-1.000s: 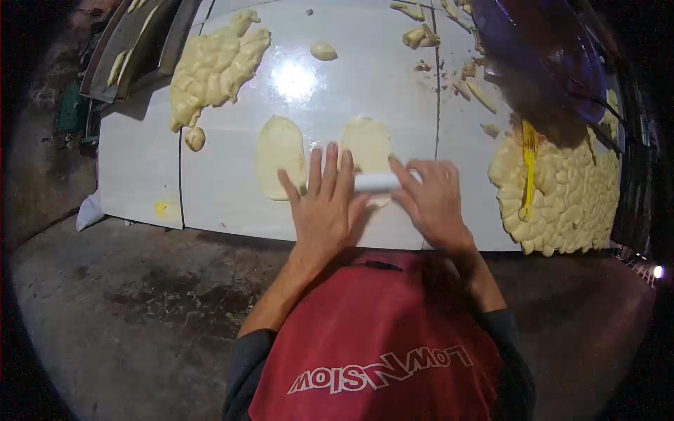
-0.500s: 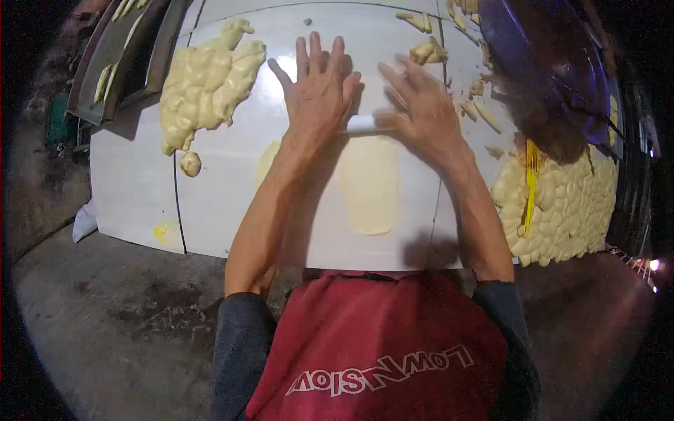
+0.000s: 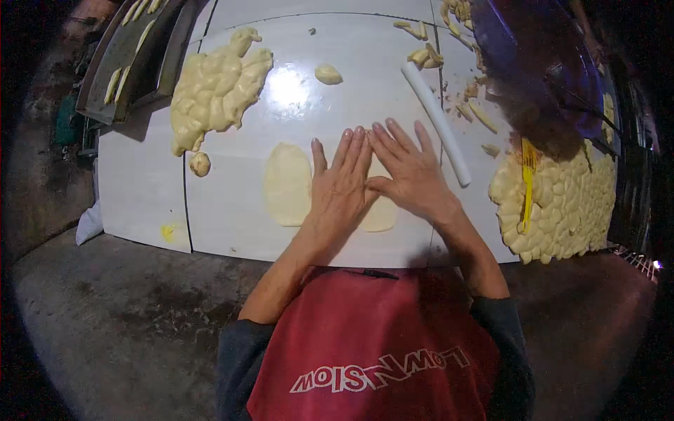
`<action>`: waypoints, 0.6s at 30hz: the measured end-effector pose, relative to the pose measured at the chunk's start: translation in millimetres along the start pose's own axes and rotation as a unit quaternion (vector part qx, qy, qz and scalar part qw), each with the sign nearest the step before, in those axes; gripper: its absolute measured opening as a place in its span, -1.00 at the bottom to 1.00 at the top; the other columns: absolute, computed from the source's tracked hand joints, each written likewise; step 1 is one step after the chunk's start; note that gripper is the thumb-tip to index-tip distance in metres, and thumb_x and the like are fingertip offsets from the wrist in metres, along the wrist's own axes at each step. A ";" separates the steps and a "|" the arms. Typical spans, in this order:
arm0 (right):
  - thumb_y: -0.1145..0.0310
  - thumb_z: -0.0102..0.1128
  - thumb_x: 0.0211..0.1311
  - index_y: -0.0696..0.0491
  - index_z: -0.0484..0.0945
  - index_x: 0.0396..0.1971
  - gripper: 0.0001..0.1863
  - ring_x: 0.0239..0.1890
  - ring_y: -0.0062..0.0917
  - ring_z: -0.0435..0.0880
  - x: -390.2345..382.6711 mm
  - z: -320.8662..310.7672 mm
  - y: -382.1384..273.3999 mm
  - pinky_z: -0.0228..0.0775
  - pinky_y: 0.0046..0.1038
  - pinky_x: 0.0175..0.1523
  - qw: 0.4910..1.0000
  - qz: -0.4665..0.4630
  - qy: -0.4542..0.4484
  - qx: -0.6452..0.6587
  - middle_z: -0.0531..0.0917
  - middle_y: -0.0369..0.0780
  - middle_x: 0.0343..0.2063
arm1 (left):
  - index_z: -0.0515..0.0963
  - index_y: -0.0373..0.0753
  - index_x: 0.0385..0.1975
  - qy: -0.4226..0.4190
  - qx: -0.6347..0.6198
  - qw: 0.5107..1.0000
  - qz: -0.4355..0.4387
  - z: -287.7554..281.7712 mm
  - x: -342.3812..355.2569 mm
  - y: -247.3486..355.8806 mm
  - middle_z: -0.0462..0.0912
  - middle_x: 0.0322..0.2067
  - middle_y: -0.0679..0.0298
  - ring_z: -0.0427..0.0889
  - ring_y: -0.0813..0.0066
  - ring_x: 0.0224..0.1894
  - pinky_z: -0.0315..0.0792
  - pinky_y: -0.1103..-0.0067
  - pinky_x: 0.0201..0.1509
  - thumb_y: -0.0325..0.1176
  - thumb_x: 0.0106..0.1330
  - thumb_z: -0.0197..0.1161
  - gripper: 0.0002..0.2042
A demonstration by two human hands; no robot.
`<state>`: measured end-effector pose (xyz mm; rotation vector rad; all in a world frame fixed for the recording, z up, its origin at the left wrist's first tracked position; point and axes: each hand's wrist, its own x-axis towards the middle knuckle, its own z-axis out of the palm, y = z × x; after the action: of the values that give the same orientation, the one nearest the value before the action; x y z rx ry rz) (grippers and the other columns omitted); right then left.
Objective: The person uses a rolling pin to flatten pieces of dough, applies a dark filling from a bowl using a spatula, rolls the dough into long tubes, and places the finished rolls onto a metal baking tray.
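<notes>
At twelve o'clock from the white-lettered red garment [image 3: 379, 312], left hand [image 3: 340, 186] and right hand [image 3: 413, 174] lie palms-down, fingers straight and released, over flattened dough [image 3: 381, 216].

Under the left hand [image 3: 342, 186] and right hand [image 3: 413, 175], a thin, pale-yellow dough sheet [image 3: 380, 214]. Lies flat, mostly covered, with a rounded near end bare below the right thumb. Just left of the left hand, a matching oval sheet [image 3: 286, 186], flat and smooth. Just right of the right hand, a white rolling pin [image 3: 437, 125]. Lies aslant, far end leaning left beyond the fingertips.
</notes>
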<state>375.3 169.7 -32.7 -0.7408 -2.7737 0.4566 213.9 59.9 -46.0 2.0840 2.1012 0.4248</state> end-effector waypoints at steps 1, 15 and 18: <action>-0.29 0.00 0.37 0.09 0.30 0.44 -0.13 0.55 -0.24 0.16 -1.2 8.7 -1.2 -0.28 0.12 0.58 0.999 -0.015 -0.038 -0.030 0.29 -0.10 0.48 | 0.25 -0.41 0.42 0.001 0.001 1.000 -0.001 -4.2 -1.8 0.9 0.27 0.45 -0.03 0.17 0.07 0.54 -0.18 -0.24 0.51 -0.01 0.44 0.14 -0.30; -0.30 -0.14 0.44 0.11 0.32 0.41 -0.16 0.52 -0.21 0.20 56.2 38.1 -82.2 -0.29 0.21 0.56 0.994 -0.099 -0.008 0.052 0.36 -0.05 0.42 | 0.13 -0.32 0.51 -0.034 0.095 0.991 -0.093 -45.4 -66.9 -100.4 0.15 0.52 0.03 0.05 0.07 0.58 -0.28 -0.28 0.50 0.17 0.46 0.05 -0.19; -0.37 -0.24 0.43 0.11 0.33 0.40 -0.11 0.52 -0.24 0.21 57.4 64.5 -84.7 -0.31 0.25 0.55 0.996 -0.081 -0.001 0.026 0.38 -0.07 0.41 | 0.11 -0.32 0.51 -0.061 0.091 0.989 -0.104 -48.7 -73.1 -103.1 0.12 0.53 0.03 0.02 0.07 0.59 -0.29 -0.27 0.51 0.26 0.43 0.02 -0.13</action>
<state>269.9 114.3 -54.0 -0.4995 -2.7831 0.4954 102.6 -16.7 -37.8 1.8954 2.3283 0.0781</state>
